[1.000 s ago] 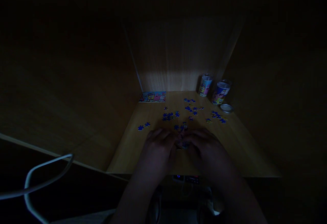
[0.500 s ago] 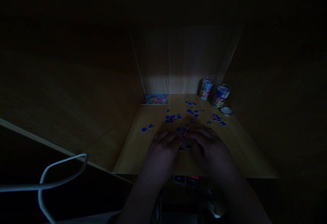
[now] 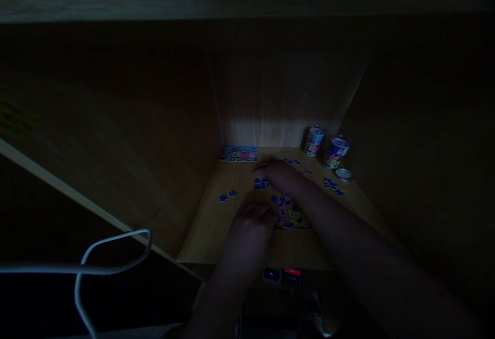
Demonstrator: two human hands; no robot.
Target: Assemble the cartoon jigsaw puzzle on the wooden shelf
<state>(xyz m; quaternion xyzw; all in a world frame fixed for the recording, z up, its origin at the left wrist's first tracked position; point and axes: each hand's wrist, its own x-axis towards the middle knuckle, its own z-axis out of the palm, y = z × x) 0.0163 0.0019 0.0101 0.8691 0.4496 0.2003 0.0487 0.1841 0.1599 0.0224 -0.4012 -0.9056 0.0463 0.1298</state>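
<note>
A dim wooden nook has panels to the left, to the right and at the back around a tabletop, where a joined puzzle section lies near the front edge. The left hand is at the section's left side, fingers curled down; whether they pinch anything is too dark to tell. The right hand reaches beyond the section, fingers bunched and bent low beside a cluster of loose pieces; their grip cannot be made out.

Two blue pieces lie left of the section; more are beyond it and others to its right, too dim to count. Beyond it on the left is one picture card; beyond it on the right stand two canisters and one round lid. A strip of wood separates the section from the front edge; a wider stretch runs leftward from it, past the left hand, to the side panel.
</note>
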